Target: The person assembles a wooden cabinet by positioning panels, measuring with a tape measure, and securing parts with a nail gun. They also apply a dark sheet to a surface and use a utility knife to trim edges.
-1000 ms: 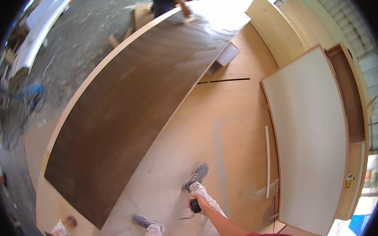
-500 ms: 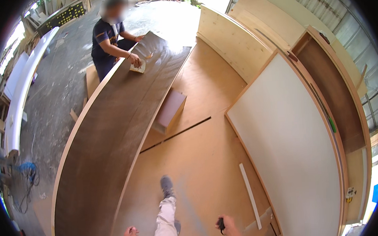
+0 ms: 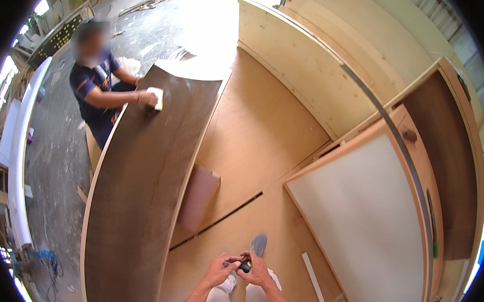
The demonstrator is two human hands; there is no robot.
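While both hands meet, left hand (image 3: 219, 268) and right hand (image 3: 257, 270) grip small black object (image 3: 244, 266), above plywood floor (image 3: 264, 150).

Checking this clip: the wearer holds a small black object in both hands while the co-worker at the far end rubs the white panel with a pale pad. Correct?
Not quite. In the head view the co-worker presses the pale pad on the dark brown panel, not the white panel. Both hands do hold the small black object.

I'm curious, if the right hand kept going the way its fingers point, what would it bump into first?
The right hand points toward the left hand, so it would likely meet the small dark object held between them, then that hand.
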